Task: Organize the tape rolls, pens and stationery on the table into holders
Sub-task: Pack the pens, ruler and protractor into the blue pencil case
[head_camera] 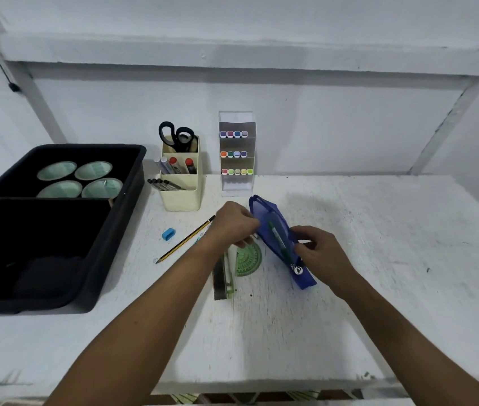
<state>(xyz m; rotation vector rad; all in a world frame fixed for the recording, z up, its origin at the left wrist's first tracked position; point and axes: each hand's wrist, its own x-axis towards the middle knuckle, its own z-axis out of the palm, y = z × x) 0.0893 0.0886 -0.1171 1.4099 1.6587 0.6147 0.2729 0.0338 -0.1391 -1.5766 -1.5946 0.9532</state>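
Stationery sorting mid-step: left hand (237,222) and right hand (317,249) pinch open a blue translucent plastic pouch (279,241) holding a green pen (276,235); next, likely the loose yellow-and-black pencil (185,239).

Both hands held a blue pouch (279,241) open above the white table (379,259): the left hand (237,222) pinched one edge, the right hand (322,253) gripped the other. A green pen (278,240) lay inside the pouch. A green protractor (248,260) and a pencil (185,240) lay on the table near the left hand.
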